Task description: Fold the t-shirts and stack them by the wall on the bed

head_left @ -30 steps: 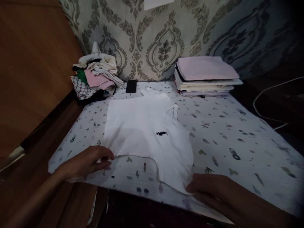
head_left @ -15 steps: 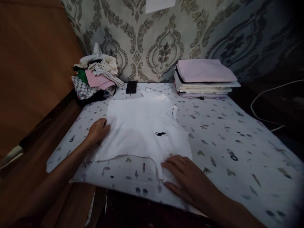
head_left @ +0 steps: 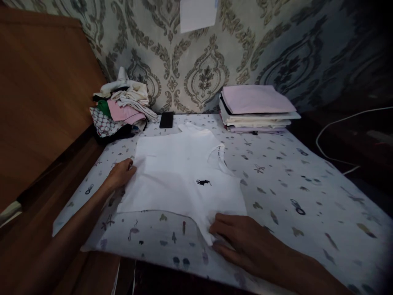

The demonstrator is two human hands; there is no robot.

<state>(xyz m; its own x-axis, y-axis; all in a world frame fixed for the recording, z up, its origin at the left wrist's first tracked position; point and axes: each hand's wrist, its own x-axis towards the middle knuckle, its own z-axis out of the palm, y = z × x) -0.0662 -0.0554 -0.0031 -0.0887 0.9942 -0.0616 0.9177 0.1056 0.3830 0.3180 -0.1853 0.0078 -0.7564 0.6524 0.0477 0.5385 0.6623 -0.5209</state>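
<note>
A white T-shirt (head_left: 172, 164) with a small dark emblem on its chest lies spread on a patterned white cloth, its collar toward the right. At its bottom hem on the left, my left hand (head_left: 121, 172) is closed on the fabric, and creases run from there across the shirt. My right hand (head_left: 238, 233) holds the near sleeve between thumb and fingers, close to the front edge. The sleeve end is partly hidden under those fingers.
A messy heap of clothes (head_left: 121, 106) sits at the back left, beside a black phone (head_left: 166, 120). Folded clothes are stacked (head_left: 259, 102) at the back right. A wooden cabinet (head_left: 46, 82) stands left, patterned wallpaper behind. A white cable (head_left: 325, 135) hangs at the right.
The right hand's fingers have drawn together on the sleeve, and the sleeve is pulled slightly toward me. More creases show by my left hand. The view has tilted up a little.
</note>
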